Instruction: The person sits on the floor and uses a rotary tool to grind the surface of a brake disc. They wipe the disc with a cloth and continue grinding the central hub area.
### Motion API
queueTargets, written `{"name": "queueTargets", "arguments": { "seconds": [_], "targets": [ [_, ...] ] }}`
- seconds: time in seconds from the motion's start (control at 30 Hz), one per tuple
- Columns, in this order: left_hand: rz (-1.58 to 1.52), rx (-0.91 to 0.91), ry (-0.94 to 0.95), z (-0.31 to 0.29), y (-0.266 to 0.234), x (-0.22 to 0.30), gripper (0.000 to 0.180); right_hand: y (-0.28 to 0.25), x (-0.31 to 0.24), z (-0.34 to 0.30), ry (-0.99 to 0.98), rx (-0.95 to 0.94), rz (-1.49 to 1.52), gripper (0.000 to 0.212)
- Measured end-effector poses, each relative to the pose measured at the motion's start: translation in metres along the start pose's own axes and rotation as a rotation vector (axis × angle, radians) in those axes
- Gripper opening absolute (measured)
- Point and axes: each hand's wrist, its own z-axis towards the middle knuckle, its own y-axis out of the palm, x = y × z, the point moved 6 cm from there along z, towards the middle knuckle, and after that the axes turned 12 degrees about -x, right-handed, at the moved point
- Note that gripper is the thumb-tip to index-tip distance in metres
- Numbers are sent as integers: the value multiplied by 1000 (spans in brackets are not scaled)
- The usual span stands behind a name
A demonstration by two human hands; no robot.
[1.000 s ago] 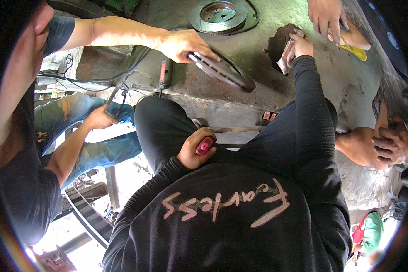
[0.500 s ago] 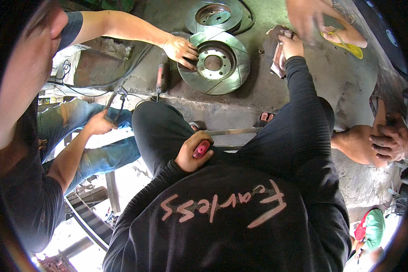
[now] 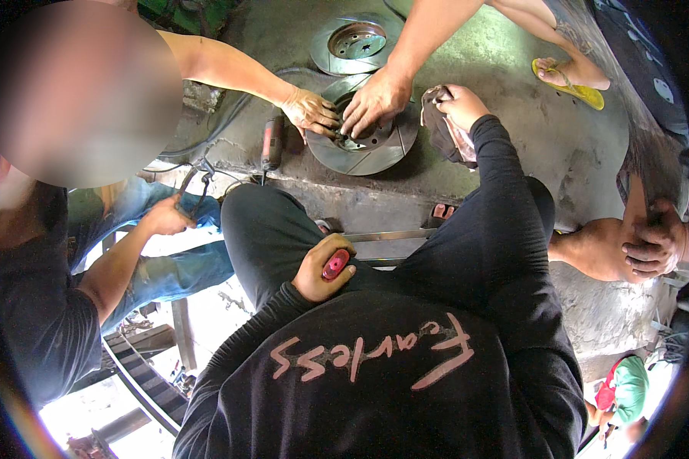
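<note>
A grey, stained concrete floor (image 3: 574, 145) forms the working surface, with a green area at its upper-left edge. On it, before the seated person's knees, is a slotted metal disc (image 3: 360, 159); a second disc (image 3: 352, 50) lies just beyond. The person's left hand (image 3: 321, 271), at the lap, has its fingers wrapped around a red object (image 3: 336, 265), of which only the end shows. The right hand (image 3: 465, 107), arm extended, has thumb and fingers closed on a dark, crumpled cloth (image 3: 440, 134), just right of the nearer disc; whether the cloth rests on the floor cannot be told. Two co-workers' hands meet over that disc: one from the left (image 3: 311, 113) at its rim, the other from above (image 3: 377, 101) reaching into its centre. A red-and-dark power tool (image 3: 271, 144) lies left of the disc. At upper right, a foot wears a yellow slipper (image 3: 589, 98).
</note>
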Motion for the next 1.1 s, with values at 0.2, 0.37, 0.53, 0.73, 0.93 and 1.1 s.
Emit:
{"name": "queueTargets", "arguments": {
  "seconds": [0.2, 0.37, 0.53, 0.73, 0.93, 1.1],
  "targets": [
    [-6, 2, -6, 3, 3, -1, 31, 6, 11, -9, -9, -191, 171, 34],
    [14, 27, -98, -20, -2, 2, 31, 21, -5, -1, -81, -241, 190, 39],
    [7, 24, -18, -4, 3, 4, 32, -45, 13, -34, 56, 254, 346, 41],
    [13, 52, 11, -6, 2, 3, 31, -29, -13, -43, -18, 157, 943, 38],
    [-9, 54, 33, -5, 1, 2, 33, 1, -27, -32, -147, -57, 861, 42],
    [-33, 57, 19, -3, -3, 1, 32, 23, -34, -21, -29, -172, 565, 42]
  ]
}}
